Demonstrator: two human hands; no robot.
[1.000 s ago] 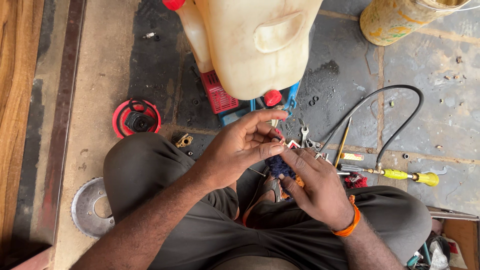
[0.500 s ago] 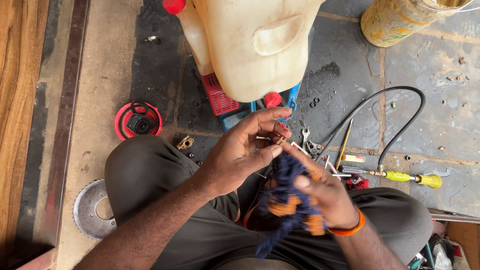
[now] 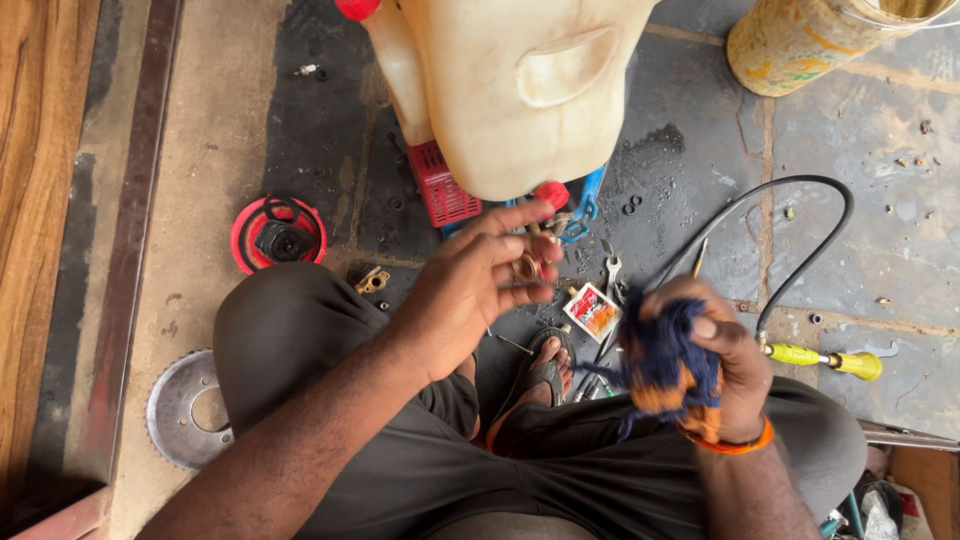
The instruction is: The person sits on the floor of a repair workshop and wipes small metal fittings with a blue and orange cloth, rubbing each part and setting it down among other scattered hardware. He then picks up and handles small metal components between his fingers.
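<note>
Seated low over crossed legs in dark trousers (image 3: 420, 470), the person keeps both hands up in front of the knees, close to the eye, which suits work on something small. The right hand (image 3: 720, 370), an orange band (image 3: 735, 445) round its wrist, is bunched shut around a wad of dark blue and orange rag (image 3: 665, 365), the cloth gathered into the palm so that a pad of it faces the other hand, loose threads trailing toward the lap. The left hand (image 3: 480, 285) is turned palm up with the outer fingers spread apart, while thumb and middle fingers pinch a small brass-coloured ring fitting (image 3: 527, 267) at their tips; held so, the part sits clear of the palm and open to view, just apart from the rag. Below the hands a sandalled foot (image 3: 545, 365) rests on the stone floor (image 3: 880, 250). Just beyond lie a small red and white packet (image 3: 594, 312), a spanner (image 3: 612, 272) and other loose bits, all within arm's reach. To the right a yellow-handled tool (image 3: 820, 358) lies on the floor with a black hose (image 3: 800, 215) looping off it. To the left sit a toothed metal disc (image 3: 185, 410) and, further out, a red round cover (image 3: 278, 235). Farthest, a large cream plastic tank (image 3: 520, 90) with a red cap (image 3: 551, 194) stands over a red grille part (image 3: 440, 185), and a yellow-stained drum (image 3: 810, 40) fills the top corner.
</note>
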